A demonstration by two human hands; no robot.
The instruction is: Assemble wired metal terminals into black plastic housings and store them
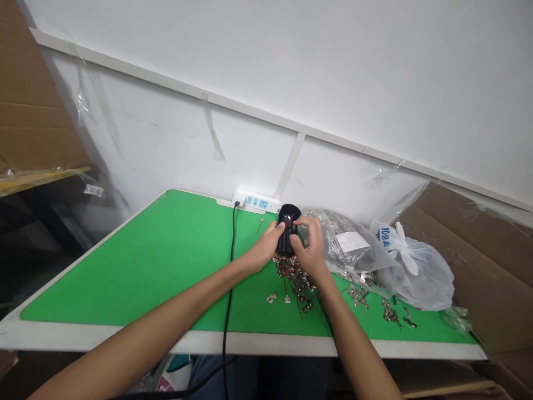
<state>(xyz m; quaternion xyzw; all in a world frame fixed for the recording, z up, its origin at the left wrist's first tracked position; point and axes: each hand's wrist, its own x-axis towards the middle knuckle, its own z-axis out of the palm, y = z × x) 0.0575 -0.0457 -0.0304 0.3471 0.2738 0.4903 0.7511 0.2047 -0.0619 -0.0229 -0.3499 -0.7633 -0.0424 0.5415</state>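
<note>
A black, glossy, roughly cylindrical device [287,243] with a wide dark top and small reddish marks stands above the green mat. My left hand [267,244] is closed round its left side, the thumb pressed on its front. From the right, my right hand [310,244] grips it too, with index finger and thumb against its front and side. Any small part between those fingertips is too small to make out. Under and in front of the device lies a heap of small shiny metal pieces [297,278], some with thin reddish-brown wires.
A white power strip [258,202] lies by the wall; a black cable [231,261] runs from it across the green mat [137,266]. On the right are a clear bag of metal parts [333,239], a knotted white bag [420,278] and cardboard [483,278]. Loose metal pieces [390,312] lie near the front.
</note>
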